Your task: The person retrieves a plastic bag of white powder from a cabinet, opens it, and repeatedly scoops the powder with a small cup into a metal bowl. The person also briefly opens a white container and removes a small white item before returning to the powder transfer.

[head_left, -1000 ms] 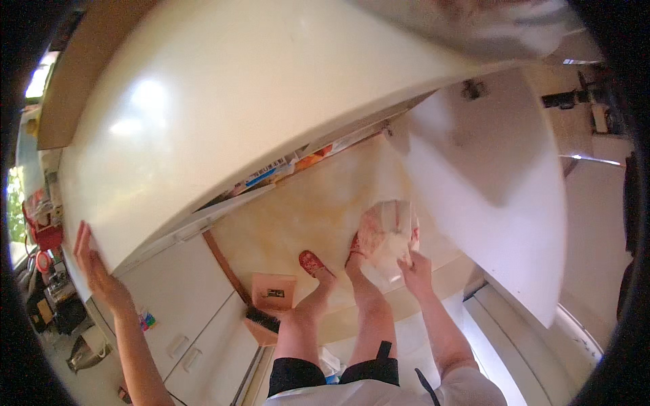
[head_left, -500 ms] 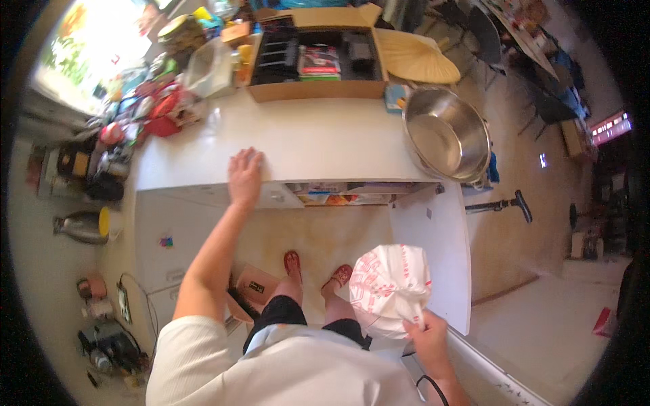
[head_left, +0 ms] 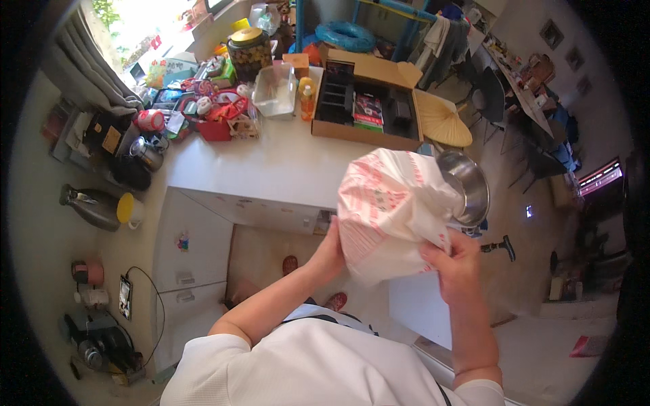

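Head view: the right hand [head_left: 458,265] pinched the lower right edge of a thin white plastic bag with red printing [head_left: 393,210], thumb over the crumpled film. The left hand [head_left: 330,252] was at the bag's left side, its fingers mostly hidden, so whether that grip was spread or pressed together could not be told. The bag, puffed out, was held up in front of the person's white short-sleeved shirt [head_left: 305,365], overlapping in view the front edge of a smooth white desk [head_left: 271,162]. Beyond its right side, partly covered by it, showed a round, shiny steel basin [head_left: 478,186]. Farther back on the desk sat an open brown cardboard box with black inserts [head_left: 365,137], a pleated beige fan [head_left: 443,120] just beside it. Left of the box stood a small bottle of amber liquid [head_left: 307,105], a translucent rectangular plastic tub [head_left: 277,101] and a large yellow-lidded glass jar [head_left: 250,61]. Below, red slippers [head_left: 336,302] showed on the beige floor [head_left: 264,252].
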`<state>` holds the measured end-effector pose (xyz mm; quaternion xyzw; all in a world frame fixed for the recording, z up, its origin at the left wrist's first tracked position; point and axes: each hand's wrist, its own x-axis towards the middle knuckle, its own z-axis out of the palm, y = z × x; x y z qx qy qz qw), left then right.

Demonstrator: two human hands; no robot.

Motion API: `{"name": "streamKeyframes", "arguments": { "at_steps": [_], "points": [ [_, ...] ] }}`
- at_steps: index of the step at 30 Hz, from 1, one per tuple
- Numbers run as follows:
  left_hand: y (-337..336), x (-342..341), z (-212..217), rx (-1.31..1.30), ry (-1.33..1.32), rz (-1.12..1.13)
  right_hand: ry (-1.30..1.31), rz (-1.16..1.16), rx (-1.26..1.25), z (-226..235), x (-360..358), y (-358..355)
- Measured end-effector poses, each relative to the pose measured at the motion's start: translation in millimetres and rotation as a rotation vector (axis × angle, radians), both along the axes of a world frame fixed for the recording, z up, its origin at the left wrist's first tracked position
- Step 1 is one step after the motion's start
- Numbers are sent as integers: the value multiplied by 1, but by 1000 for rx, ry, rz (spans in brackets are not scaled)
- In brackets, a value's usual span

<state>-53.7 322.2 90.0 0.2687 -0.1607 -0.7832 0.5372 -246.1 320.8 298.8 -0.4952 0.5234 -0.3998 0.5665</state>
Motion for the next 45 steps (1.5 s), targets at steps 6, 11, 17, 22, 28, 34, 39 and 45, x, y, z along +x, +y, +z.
{"name": "streamKeyframes", "arguments": {
  "at_steps": [6,11,17,22,28,34,39,45],
  "points": [
    [-48,105,4,63,-192,270,3,146,-119,-42,88,-62],
    [-94,185,-21,100,-243,443,-114,184,-85,-98,162,-91],
    [-124,220,-61,131,-282,538,16,252,-230,-140,201,-128],
    [-127,223,-44,143,-240,530,11,328,-239,-137,213,-142],
    [-106,210,-8,104,-361,575,100,240,-309,-133,212,-130],
    [-101,221,-35,150,-633,559,240,159,-329,-132,154,-101],
    [-98,239,-38,49,-735,590,624,-106,-449,-218,1,-71],
    [-94,231,-21,73,-737,628,1375,-669,222,-304,-298,35]
  ]
}}
